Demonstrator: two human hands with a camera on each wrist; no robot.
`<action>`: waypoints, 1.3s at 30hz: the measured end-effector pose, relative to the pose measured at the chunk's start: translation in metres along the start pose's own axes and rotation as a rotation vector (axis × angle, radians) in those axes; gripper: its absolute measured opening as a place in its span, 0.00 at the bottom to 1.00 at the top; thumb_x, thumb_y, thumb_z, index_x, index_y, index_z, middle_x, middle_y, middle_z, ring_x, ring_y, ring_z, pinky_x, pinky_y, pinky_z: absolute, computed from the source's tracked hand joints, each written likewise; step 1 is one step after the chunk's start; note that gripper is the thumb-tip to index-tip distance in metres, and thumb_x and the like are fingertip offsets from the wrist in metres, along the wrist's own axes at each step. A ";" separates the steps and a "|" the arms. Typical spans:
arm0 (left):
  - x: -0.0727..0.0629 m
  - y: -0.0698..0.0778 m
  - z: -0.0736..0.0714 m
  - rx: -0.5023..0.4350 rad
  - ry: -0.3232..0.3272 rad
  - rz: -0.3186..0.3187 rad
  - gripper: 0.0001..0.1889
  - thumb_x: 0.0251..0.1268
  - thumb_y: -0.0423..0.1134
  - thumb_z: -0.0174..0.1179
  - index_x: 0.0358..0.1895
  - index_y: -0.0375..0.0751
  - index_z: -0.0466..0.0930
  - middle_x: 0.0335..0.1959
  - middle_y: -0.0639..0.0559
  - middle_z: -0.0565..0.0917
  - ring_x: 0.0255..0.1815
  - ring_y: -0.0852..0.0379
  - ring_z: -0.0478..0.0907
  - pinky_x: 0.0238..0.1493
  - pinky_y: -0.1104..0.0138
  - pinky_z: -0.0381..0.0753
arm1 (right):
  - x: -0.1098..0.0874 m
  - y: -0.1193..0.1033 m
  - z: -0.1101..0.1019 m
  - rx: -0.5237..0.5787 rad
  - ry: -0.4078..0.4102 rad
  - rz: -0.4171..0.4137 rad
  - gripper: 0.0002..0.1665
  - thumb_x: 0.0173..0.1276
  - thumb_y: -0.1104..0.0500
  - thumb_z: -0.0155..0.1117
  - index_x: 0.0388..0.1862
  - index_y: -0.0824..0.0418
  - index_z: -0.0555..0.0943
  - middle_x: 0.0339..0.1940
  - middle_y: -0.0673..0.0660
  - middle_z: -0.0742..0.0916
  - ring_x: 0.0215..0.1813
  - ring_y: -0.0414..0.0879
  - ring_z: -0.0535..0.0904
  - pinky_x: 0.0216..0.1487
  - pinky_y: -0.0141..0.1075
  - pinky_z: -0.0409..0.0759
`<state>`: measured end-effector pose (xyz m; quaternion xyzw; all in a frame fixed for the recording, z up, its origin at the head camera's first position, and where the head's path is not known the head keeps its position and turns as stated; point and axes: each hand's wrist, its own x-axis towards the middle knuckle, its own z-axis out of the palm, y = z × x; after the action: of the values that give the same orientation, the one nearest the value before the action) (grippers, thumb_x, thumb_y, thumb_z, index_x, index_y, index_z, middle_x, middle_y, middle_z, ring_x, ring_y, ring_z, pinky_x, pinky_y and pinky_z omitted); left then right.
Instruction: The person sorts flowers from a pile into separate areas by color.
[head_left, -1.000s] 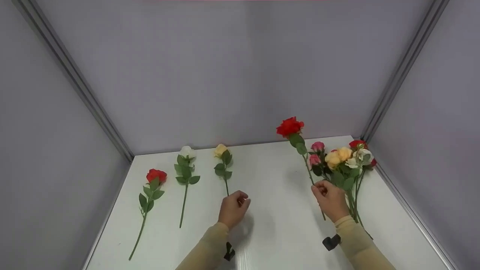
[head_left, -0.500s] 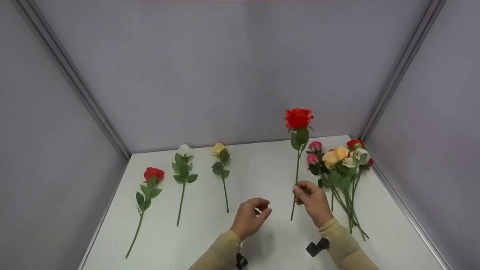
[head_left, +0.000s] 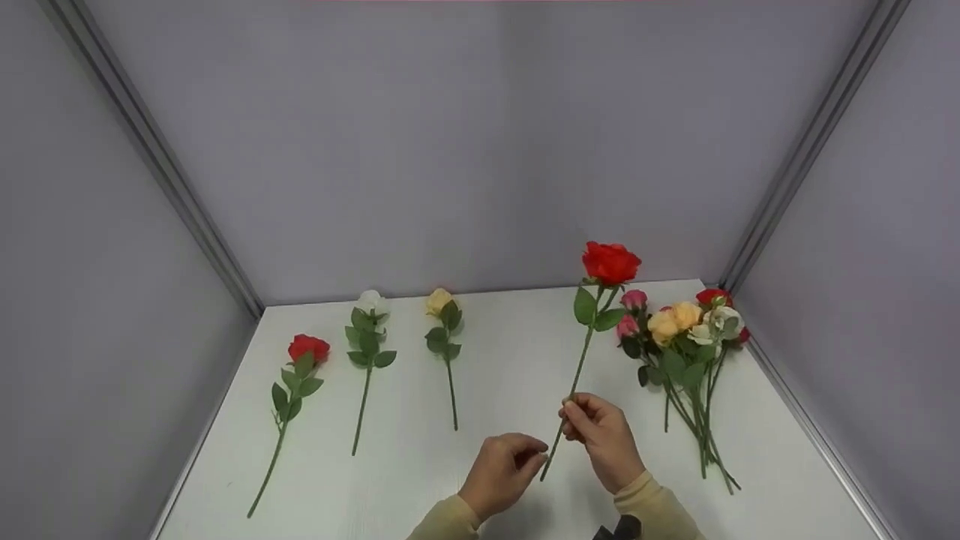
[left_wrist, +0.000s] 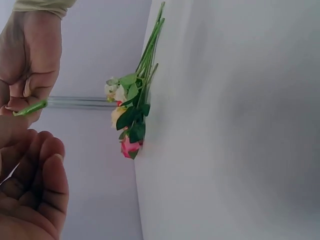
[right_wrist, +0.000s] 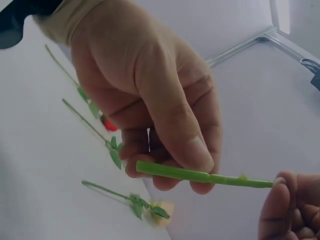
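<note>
My right hand pinches the green stem of a red rose low down, between thumb and fingers. The bloom leans up and to the right, above the table. Close to the lower stem end is my left hand, its fingers loosely bent. In the right wrist view, the bare stem passes in front of the left hand's thumb and fingertips; whether they touch it I cannot tell. The left wrist view shows the cut stem tip just above the left hand.
On the white table a red rose, a white rose and a yellow rose lie apart on the left. A mixed bunch of flowers lies at the right. Grey walls enclose the back and sides.
My right hand has brought the red rose left and nearer to me, away from the bunch, and the stem now leans right. My left hand has moved right, up to the lower stem.
</note>
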<state>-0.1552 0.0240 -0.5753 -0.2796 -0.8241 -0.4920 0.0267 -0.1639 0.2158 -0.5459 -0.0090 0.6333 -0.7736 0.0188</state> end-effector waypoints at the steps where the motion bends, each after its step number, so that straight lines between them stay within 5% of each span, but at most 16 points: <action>1: -0.003 0.001 0.001 -0.015 0.001 0.002 0.04 0.65 0.35 0.62 0.39 0.44 0.85 0.29 0.65 0.81 0.27 0.72 0.75 0.30 0.75 0.76 | -0.002 0.001 0.001 0.010 0.007 0.004 0.19 0.68 0.55 0.64 0.46 0.70 0.75 0.38 0.62 0.81 0.33 0.43 0.78 0.37 0.36 0.79; 8: -0.011 0.004 0.004 -0.053 -0.040 -0.019 0.05 0.63 0.35 0.64 0.41 0.45 0.86 0.26 0.66 0.81 0.23 0.73 0.73 0.26 0.76 0.75 | -0.012 0.007 0.006 0.047 0.048 -0.012 0.19 0.67 0.56 0.64 0.46 0.72 0.75 0.39 0.65 0.80 0.33 0.44 0.78 0.37 0.35 0.79; 15: -0.019 -0.001 -0.005 -0.015 -0.049 -0.038 0.05 0.62 0.34 0.64 0.39 0.45 0.86 0.25 0.64 0.82 0.21 0.73 0.72 0.23 0.76 0.74 | -0.020 0.013 0.011 0.078 -0.009 0.014 0.22 0.69 0.54 0.62 0.50 0.72 0.74 0.42 0.65 0.81 0.36 0.45 0.79 0.40 0.37 0.80; 22: -0.035 -0.016 -0.043 -0.022 0.100 -0.028 0.04 0.63 0.34 0.63 0.39 0.44 0.85 0.28 0.62 0.83 0.25 0.69 0.77 0.26 0.72 0.78 | -0.029 0.026 -0.011 0.032 0.059 0.065 0.19 0.70 0.56 0.61 0.50 0.71 0.74 0.41 0.64 0.81 0.35 0.46 0.78 0.40 0.39 0.80; 27: -0.063 -0.037 -0.083 0.028 0.249 -0.027 0.04 0.63 0.35 0.64 0.40 0.42 0.84 0.28 0.59 0.84 0.24 0.66 0.79 0.25 0.70 0.79 | -0.039 0.036 -0.034 0.015 0.182 0.124 0.18 0.70 0.57 0.62 0.49 0.71 0.74 0.40 0.63 0.80 0.35 0.46 0.77 0.40 0.40 0.79; 35: -0.110 -0.070 -0.143 0.286 0.552 -0.214 0.07 0.56 0.27 0.68 0.38 0.41 0.85 0.25 0.60 0.82 0.22 0.67 0.76 0.22 0.72 0.75 | -0.059 0.043 -0.076 0.024 0.417 0.239 0.10 0.72 0.60 0.58 0.48 0.64 0.76 0.34 0.52 0.82 0.33 0.42 0.77 0.42 0.39 0.79; 39: -0.130 -0.082 -0.168 0.395 0.640 -0.291 0.07 0.55 0.26 0.68 0.37 0.37 0.86 0.24 0.57 0.81 0.22 0.64 0.75 0.23 0.72 0.74 | -0.060 0.042 -0.090 0.004 0.434 0.251 0.09 0.71 0.57 0.60 0.46 0.61 0.77 0.33 0.50 0.82 0.34 0.41 0.78 0.43 0.38 0.80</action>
<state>-0.1244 -0.2006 -0.5957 0.0176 -0.8838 -0.3848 0.2654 -0.1061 0.2976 -0.6046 0.2361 0.6170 -0.7504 -0.0219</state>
